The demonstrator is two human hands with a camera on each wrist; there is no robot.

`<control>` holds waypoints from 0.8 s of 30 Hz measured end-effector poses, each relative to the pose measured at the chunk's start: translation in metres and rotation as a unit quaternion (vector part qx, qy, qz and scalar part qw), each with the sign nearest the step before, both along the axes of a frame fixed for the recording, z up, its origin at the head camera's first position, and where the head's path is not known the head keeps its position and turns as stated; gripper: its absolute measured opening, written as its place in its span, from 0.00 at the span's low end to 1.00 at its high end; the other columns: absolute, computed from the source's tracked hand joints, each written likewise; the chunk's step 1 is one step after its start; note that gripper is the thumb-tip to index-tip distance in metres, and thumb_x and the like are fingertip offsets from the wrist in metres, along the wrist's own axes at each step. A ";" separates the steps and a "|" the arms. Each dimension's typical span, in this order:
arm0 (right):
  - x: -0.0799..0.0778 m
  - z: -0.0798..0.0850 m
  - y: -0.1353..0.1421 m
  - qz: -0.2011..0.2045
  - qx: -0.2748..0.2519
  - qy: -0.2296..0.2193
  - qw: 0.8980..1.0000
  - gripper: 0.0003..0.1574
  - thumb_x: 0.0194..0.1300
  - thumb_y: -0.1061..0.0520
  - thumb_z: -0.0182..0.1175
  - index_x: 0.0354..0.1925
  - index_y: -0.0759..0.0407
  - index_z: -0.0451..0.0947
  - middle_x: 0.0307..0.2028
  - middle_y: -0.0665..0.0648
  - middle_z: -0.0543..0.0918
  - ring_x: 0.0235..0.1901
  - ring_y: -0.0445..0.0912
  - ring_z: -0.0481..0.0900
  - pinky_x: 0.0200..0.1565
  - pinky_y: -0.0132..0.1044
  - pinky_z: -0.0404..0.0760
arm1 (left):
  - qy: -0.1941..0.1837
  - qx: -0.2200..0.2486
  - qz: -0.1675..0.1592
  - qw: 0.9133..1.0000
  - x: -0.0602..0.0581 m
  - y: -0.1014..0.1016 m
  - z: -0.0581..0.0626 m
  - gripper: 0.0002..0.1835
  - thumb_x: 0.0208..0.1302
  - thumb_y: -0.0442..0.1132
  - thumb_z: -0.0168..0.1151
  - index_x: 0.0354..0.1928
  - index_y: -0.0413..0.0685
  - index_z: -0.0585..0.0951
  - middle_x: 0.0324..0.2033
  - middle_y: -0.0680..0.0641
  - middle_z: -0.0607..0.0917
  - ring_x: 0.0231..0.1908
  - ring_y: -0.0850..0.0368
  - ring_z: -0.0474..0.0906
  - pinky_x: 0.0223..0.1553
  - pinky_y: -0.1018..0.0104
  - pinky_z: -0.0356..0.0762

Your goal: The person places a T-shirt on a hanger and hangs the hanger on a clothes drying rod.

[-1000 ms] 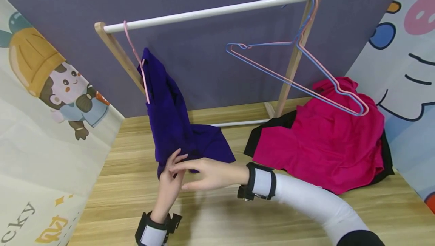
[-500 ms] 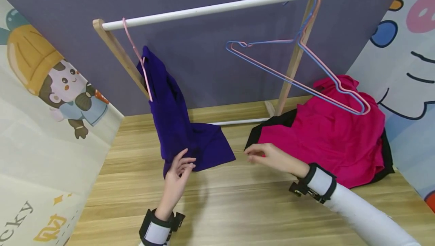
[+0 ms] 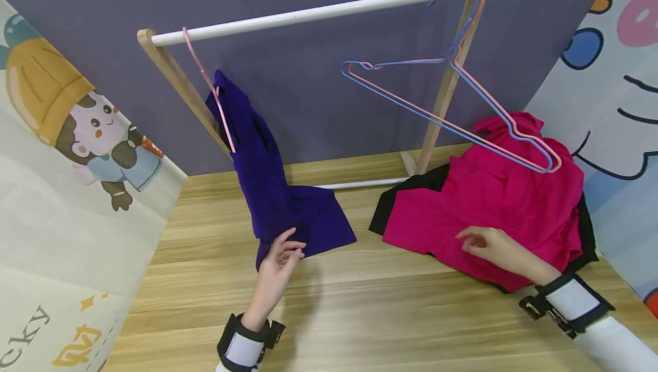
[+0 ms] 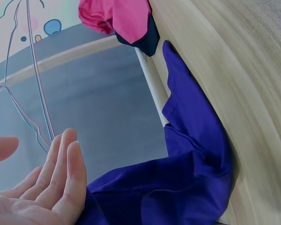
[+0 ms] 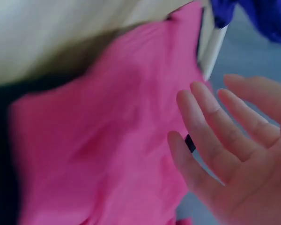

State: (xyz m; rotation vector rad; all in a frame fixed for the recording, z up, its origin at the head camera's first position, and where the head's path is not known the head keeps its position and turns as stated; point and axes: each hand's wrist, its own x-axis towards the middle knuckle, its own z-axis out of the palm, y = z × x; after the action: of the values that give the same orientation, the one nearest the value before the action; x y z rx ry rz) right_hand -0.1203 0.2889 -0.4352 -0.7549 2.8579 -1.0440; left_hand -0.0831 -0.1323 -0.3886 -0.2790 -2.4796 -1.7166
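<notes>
My left hand is beside the lower part of a purple garment, fingers loosely bent and holding nothing. The garment hangs on a pink hanger at the rack's left end, its bottom spread on the wooden surface. In the left wrist view, the fingers overlap the purple cloth's edge. Over a bright pink garment at the right is my right hand, relaxed and holding nothing. Its fingers spread apart in the right wrist view, with the pink cloth behind them. Black cloth shows under the pink garment.
A rack with a white rod and wooden legs stands along the grey wall. From its right end hang a blue hanger and a pink one, close together. Printed cartoon panels border both sides.
My right hand has moved from beside the left hand rightward to above the pink garment. The left hand has shifted slightly right, and the purple garment's lower part has shifted right too.
</notes>
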 end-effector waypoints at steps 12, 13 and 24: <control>0.023 -0.017 0.044 -0.054 0.095 -0.034 0.993 0.28 0.38 0.51 0.70 0.38 0.62 0.75 0.36 0.59 0.79 0.37 0.49 0.74 0.36 0.50 0.77 | 0.006 -0.010 -0.007 1.000 0.001 0.008 -0.001 0.21 0.59 0.26 0.50 0.55 0.41 0.65 0.38 0.34 0.80 0.36 0.46 0.77 0.38 0.48 0.75; 0.025 -0.021 0.046 -0.049 0.102 -0.033 0.993 0.29 0.37 0.51 0.70 0.38 0.62 0.75 0.36 0.59 0.78 0.36 0.49 0.73 0.36 0.50 0.77 | 0.008 -0.011 -0.006 1.000 0.001 0.008 -0.001 0.21 0.59 0.26 0.50 0.55 0.41 0.65 0.38 0.34 0.80 0.36 0.46 0.77 0.38 0.49 0.76; 0.030 -0.043 0.051 -0.017 0.109 0.052 0.993 0.16 0.34 0.60 0.69 0.27 0.56 0.75 0.33 0.57 0.76 0.34 0.47 0.73 0.32 0.44 0.77 | 0.013 -0.018 -0.007 1.000 0.002 0.010 -0.003 0.21 0.58 0.26 0.51 0.55 0.41 0.66 0.37 0.35 0.80 0.34 0.54 0.78 0.38 0.50 0.76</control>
State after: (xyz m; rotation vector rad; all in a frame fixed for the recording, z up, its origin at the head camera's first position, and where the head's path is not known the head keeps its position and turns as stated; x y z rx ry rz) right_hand -0.0899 0.3400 -0.4779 -0.7660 3.0151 -0.6969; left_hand -0.0814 -0.1223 -0.3920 -0.3198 -2.4977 -1.6640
